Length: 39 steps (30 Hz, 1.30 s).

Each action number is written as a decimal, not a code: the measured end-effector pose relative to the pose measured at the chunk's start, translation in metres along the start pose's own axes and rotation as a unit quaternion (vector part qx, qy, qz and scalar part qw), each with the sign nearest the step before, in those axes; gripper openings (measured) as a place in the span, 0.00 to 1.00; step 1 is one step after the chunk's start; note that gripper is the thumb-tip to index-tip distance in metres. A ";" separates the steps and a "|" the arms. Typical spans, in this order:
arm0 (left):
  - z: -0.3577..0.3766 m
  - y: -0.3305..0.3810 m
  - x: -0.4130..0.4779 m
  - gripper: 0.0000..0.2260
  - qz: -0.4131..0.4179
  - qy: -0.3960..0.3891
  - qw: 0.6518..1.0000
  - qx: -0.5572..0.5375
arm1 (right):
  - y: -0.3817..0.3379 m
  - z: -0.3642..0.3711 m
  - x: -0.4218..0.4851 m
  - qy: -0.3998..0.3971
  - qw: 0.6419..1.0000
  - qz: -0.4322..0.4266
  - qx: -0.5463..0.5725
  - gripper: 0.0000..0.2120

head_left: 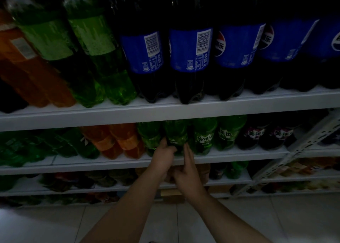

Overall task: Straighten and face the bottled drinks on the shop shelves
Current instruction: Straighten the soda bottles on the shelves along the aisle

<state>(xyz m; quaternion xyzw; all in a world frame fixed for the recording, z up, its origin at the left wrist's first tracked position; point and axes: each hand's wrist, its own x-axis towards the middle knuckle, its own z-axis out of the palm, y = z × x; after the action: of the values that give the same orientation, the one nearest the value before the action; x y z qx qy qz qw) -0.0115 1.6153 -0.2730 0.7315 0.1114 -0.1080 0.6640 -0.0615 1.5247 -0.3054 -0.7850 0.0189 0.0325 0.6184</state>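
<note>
Green bottle (176,132): upright at the front edge of the white shelf (239,155), caught between both hands in dim shop light.
Left hand (162,155): I see its fingers and thumb curled round the green bottle's lower left side, gripping it.
Right hand (188,166): fingers straight, laid flat against the green bottle's lower right side; it holds nothing that I can make out.
Right of the green bottle: two lettered green bottles (204,135) side by side, white characters facing me, then two dark bottles (253,135).
Left of the green bottle: a neighbouring bottle (149,135), also green, just beside it, then two orange bottles (119,140).
Above the green bottle: big cola bottles (189,49) with blue labels on the upper shelf (110,116), two showing barcodes.
Below the green bottle: lower shelves of drinks, too dark for me to name.
</note>
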 end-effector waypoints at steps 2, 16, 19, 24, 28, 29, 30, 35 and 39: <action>-0.001 -0.003 -0.006 0.20 0.001 0.027 1.000 0.005 | -0.002 -0.007 0.004 0.025 0.999 0.001 0.026 0.40; 0.001 0.016 -0.001 0.17 -0.013 0.048 0.999 -0.002 | -0.007 -0.011 0.007 0.010 0.998 0.019 0.063 0.42; 0.006 0.007 -0.011 0.15 0.010 0.041 0.999 0.003 | -0.013 -0.012 0.019 0.017 0.999 -0.003 0.050 0.39; 0.004 0.013 -0.003 0.18 -0.010 0.017 1.000 -0.010 | -0.004 -0.002 0.007 -0.018 1.000 0.018 0.014 0.43; -0.001 0.009 -0.010 0.20 0.017 0.015 1.000 0.010 | 0.000 -0.008 0.006 0.014 1.000 0.011 0.023 0.40; 0.000 0.007 -0.012 0.21 0.027 0.025 0.999 0.012 | -0.004 -0.012 0.009 0.026 0.999 0.006 0.019 0.39; 0.001 0.007 -0.015 0.22 0.032 0.030 0.999 0.010 | -0.008 -0.014 0.013 0.030 0.999 -0.001 0.015 0.37; 0.005 0.017 -0.016 0.21 0.021 0.021 0.999 -0.021 | -0.017 -0.007 0.013 0.014 0.999 0.008 0.039 0.42; -0.003 0.028 -0.014 0.19 0.006 0.017 1.000 -0.006 | -0.010 0.001 0.002 -0.001 0.999 0.022 0.036 0.43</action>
<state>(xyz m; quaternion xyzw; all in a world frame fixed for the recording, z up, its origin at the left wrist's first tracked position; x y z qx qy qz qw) -0.0160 1.6151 -0.2423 0.7296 0.1191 -0.0904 0.6673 -0.0593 1.5277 -0.2957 -0.7613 0.0369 0.0457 0.6457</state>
